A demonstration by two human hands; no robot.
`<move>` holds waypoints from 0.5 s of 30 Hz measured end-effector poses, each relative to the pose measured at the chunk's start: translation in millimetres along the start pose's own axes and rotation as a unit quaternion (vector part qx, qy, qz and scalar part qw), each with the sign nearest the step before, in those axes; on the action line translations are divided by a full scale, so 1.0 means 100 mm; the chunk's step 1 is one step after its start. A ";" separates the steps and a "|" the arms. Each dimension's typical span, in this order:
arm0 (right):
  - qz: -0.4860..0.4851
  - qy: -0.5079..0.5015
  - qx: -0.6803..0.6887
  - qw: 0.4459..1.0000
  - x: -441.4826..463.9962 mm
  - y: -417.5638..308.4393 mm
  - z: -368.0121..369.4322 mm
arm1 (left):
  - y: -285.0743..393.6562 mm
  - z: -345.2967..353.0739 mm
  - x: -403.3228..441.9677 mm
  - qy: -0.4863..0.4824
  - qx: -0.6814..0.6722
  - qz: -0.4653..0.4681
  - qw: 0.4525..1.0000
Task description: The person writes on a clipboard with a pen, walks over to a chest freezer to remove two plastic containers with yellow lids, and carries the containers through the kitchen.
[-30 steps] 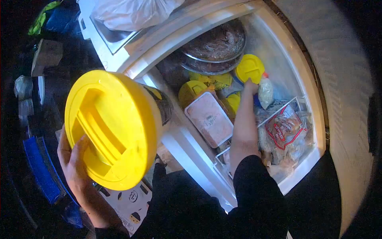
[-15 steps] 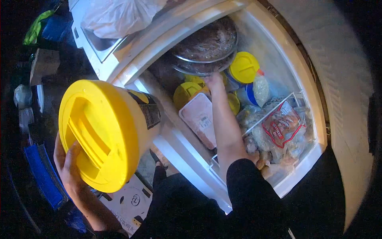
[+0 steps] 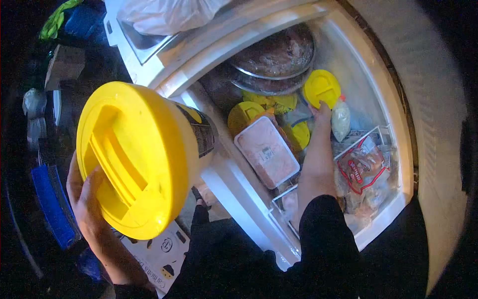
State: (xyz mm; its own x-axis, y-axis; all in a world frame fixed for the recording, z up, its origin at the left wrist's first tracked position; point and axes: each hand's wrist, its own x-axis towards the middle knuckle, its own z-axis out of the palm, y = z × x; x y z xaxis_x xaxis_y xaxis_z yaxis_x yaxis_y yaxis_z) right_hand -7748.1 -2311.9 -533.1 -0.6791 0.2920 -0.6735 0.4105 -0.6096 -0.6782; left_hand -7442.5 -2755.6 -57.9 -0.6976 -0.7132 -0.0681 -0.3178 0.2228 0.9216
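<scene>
My left hand is closed on a large tub with a yellow screw lid, tipped so the lid faces me, outside the chest freezer. Inside the freezer, my right hand grips the near edge of a smaller yellow-lidded tub; some of its fingers are hidden. A tied clear bag of pale contents lies just right of that hand. To its left are another yellow lid and a wrapped white tray of pink meat.
A plastic-wrapped metal bowl sits deeper in the freezer. At the near right, a wire basket holds a red-edged bag and other bags. A white plastic bag rests beyond the rim, and a printed box stands below.
My right hand has moved from beside the bowl and meat tray rightward to the smaller yellow-lidded tub. The large tub remains in my left hand. The view has shifted slightly.
</scene>
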 end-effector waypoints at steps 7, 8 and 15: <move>-0.076 -0.031 -0.185 0.979 -0.23 -0.22 0.01 | -0.01 -0.03 0.02 -0.028 -0.001 0.005 1.000; -0.074 -0.034 -0.189 0.979 -0.22 -0.21 0.03 | 0.01 -0.01 0.01 -0.025 -0.005 0.004 1.000; -0.153 0.021 -0.073 0.985 -0.28 0.14 -0.01 | -0.04 -0.06 0.09 -0.028 -0.029 -0.006 0.999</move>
State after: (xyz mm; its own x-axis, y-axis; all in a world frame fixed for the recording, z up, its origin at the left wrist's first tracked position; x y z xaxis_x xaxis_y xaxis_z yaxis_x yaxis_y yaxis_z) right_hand -7722.5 -2327.8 -524.5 -0.7603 0.4769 -0.4410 0.2767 -0.3764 -0.8842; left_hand -7443.5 -2766.6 -59.7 -0.7296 -0.6766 -0.0997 -0.2904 0.1745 0.9409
